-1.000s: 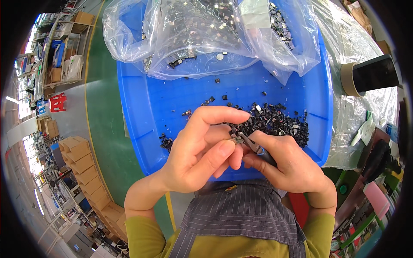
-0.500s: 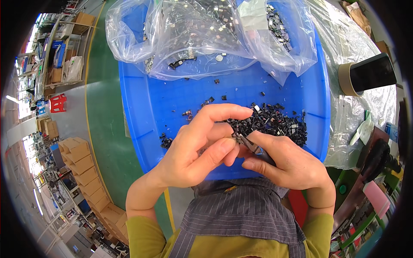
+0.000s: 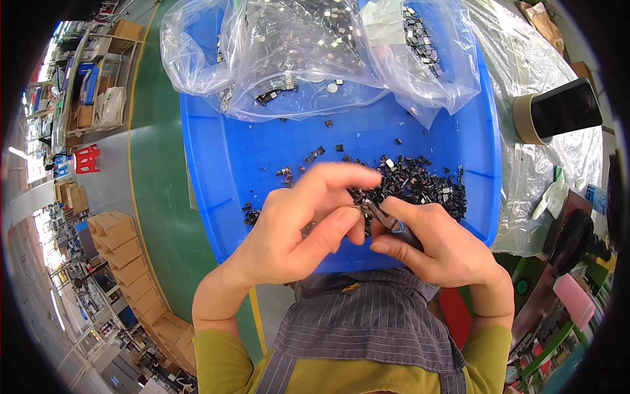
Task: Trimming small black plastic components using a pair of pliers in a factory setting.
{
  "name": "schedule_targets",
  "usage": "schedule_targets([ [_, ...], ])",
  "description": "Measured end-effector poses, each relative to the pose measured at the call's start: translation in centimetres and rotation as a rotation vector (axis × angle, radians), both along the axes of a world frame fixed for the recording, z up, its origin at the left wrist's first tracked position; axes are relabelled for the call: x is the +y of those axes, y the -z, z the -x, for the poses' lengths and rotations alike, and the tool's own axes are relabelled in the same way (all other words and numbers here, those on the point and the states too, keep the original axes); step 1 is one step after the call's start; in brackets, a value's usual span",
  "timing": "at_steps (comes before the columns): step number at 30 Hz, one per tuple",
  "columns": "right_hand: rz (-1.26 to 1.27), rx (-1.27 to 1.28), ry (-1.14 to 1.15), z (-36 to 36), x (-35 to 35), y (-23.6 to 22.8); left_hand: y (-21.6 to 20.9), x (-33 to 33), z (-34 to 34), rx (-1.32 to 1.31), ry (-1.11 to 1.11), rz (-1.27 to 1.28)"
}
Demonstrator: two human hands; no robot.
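Note:
My left hand (image 3: 295, 230) is over the near part of the blue tray (image 3: 275, 141), thumb and fingers pinched on a small dark electronic part (image 3: 361, 207). Its index finger is raised and smeared by motion. In my right hand (image 3: 449, 246) are small dark-handled pliers (image 3: 395, 224), gripped with the jaws pointing at that part. Whether the jaws touch it is too small to tell. Behind the hands lies a pile of small black parts (image 3: 430, 190), with a few loose pieces (image 3: 315, 154) to its left.
Clear plastic bags (image 3: 302, 59) with many small parts fill the tray's far end. On the right, a black phone-like device (image 3: 567, 110) leans on a tan tape roll (image 3: 525, 118) over plastic sheeting (image 3: 531, 177). Cardboard boxes (image 3: 128, 262) and shelves (image 3: 98, 79) stand to the left.
My left index finger moves slightly, now blurred. The pliers and right hand have shifted a little to the right. Both grips stay the same.

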State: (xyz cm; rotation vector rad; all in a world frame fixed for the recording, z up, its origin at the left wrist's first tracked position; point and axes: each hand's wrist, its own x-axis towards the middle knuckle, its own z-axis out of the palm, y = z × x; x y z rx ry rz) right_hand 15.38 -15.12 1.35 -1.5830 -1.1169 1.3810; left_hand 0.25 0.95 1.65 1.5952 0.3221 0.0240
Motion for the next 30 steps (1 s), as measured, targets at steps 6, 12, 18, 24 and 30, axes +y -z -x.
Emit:
schedule_targets([
  [6, -0.072, -0.032, 0.016, 0.1, -0.2, 0.7, 1.4, 0.2, -0.3, -0.21, 0.026, -0.514],
  [12, 0.034, -0.041, -0.015, -0.2, 0.1, 0.0, 1.5, 0.1, -0.6, -0.45, -0.033, -0.949],
  [18, -0.182, -0.127, 0.128, 0.8, 0.0, 1.4, 0.9, -0.2, -0.5, -0.402, -0.042, -1.131],
  [24, -0.155, -0.133, 0.139, 0.7, 0.0, 1.1, 1.4, -0.4, -0.6, -0.431, -0.127, -0.815],
  [30, 0.151, -0.055, 0.363, -0.7, -0.4, -0.4, 0.6, -0.2, 0.3, -0.307, -0.202, -0.928],
])
